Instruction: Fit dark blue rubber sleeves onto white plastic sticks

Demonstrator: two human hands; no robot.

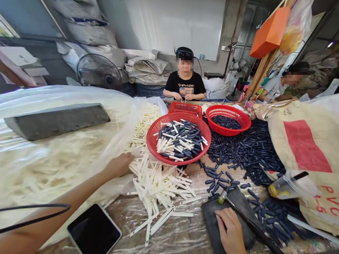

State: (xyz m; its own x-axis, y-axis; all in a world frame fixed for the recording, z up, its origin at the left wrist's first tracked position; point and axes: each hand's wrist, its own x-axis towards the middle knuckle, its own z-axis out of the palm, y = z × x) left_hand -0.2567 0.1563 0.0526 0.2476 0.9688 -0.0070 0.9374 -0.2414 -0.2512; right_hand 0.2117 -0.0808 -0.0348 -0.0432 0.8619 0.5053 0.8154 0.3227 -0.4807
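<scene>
My left hand reaches over the clear plastic sheeting to the left edge of a heap of flat white strips. Its fingers are curled together, and what they grip is hidden. On a dark rectangular block rests my right hand, loosely bent, with a gap beside the thumb and nothing seen in it. A hammer lies across the block, its head just above that hand. Dark blue handle-shaped pieces are scattered beyond the block. A red basket holds white strips fitted into blue handles.
Another red basket holds small dark pieces beside a big dark heap. A black-screened device lies at front left. A plastic cup leans by a woven sack. A person sits opposite; another person is at right.
</scene>
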